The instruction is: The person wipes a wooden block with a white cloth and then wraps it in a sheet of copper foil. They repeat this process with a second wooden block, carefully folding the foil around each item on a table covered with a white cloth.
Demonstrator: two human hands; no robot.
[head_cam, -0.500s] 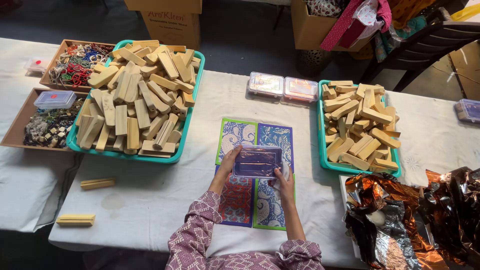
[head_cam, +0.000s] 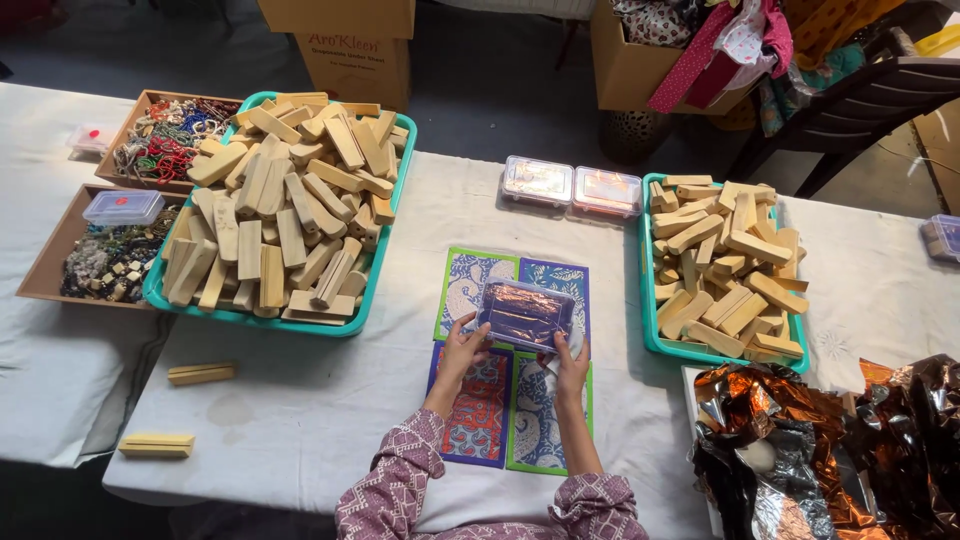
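Note:
Both my hands hold a small clear plastic box (head_cam: 525, 313) with coppery foil inside, lifted just above a patterned mat (head_cam: 478, 283) of blue, green and orange squares. My left hand (head_cam: 462, 350) grips the box's near left corner. My right hand (head_cam: 571, 362) grips its near right corner. Patterned maroon sleeves cover both forearms.
A large teal tray (head_cam: 392, 232) of wooden blocks stands to the left and a smaller teal tray (head_cam: 647, 270) of blocks to the right. Two closed clear boxes (head_cam: 571, 186) lie behind the mat. Crumpled copper foil (head_cam: 830, 440) sits at right. Brown bead trays (head_cam: 70, 230) and loose blocks (head_cam: 200, 373) lie at left.
The box has tilted slightly and sits a little higher in my hands. Both hands stay at its near corners.

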